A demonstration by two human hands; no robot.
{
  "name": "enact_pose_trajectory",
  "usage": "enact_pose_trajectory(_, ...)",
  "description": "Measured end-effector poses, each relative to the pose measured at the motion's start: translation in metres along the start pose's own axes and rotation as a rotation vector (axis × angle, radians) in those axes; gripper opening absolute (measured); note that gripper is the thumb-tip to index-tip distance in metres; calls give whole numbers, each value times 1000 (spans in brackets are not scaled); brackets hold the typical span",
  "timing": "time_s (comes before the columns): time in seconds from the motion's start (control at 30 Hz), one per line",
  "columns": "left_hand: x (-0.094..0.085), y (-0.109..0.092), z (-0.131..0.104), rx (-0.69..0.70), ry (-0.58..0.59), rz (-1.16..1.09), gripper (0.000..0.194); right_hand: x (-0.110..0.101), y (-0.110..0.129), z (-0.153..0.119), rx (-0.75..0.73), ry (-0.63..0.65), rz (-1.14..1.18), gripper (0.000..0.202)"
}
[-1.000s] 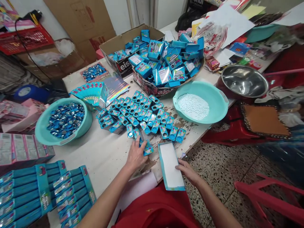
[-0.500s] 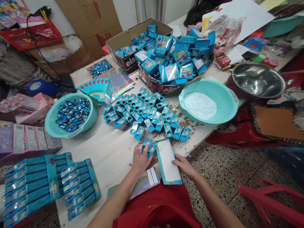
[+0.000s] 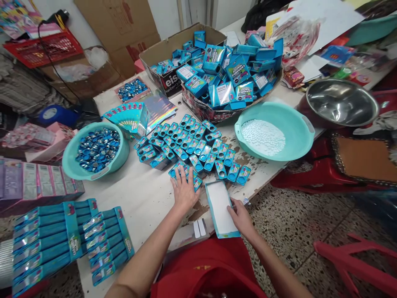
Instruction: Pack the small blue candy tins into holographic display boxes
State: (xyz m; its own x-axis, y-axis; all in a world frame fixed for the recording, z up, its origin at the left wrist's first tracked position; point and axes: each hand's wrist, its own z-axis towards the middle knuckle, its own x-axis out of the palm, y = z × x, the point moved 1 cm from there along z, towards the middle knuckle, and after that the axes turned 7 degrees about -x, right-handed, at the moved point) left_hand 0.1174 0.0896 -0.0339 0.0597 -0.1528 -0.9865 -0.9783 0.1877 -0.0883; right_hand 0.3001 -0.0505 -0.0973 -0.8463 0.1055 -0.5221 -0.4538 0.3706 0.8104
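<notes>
My left hand (image 3: 185,191) lies over a few small blue tins (image 3: 197,182) at the near edge of a standing group, its fingers stretched out and apart on their tops. Several more upright blue tins (image 3: 187,140), with round holes or caps on top, stand just beyond it. My right hand (image 3: 241,216) grips the right side of a shallow blue display box (image 3: 221,209) with a white inside, thumb over its edge. The box lies tilted at the table's front edge, with nothing visible in it.
A teal basin of blue and silver caps (image 3: 66,159) stands left, and another teal basin of white pellets (image 3: 297,145) right. Behind are cartons heaped with blue tins (image 3: 217,89). Filled display boxes (image 3: 107,244) sit front left. A steel bowl (image 3: 341,103) is far right.
My left hand has moved forward and slightly left, bringing the tins under it up against the standing group. Its fingers have spread. The display box in my right hand has shifted slightly right.
</notes>
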Motion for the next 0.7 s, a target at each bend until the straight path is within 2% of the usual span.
enact_pose_trajectory(0.13,1,-2,-12,49,-37,33,79,5,-5,-8,-4,-63,-67,43)
enact_pose_trajectory(0.23,0,-3,-8,35,-19,4,80,7,-8,-18,-17,-83,-210,41)
enact_pose_trajectory(0.37,-8,-3,5,26,58,19,89,6,-5,-31,-11,43,-365,36)
enact_pose_trajectory(0.47,-27,5,1,15,147,19,85,5,3,-35,-7,110,-473,38)
enact_pose_trajectory(0.6,-60,25,-15,-37,124,-211,84,11,19,-23,-35,169,-560,39)
enact_pose_trajectory(0.7,-65,26,-16,115,270,-502,92,22,30,-5,-77,173,-537,37)
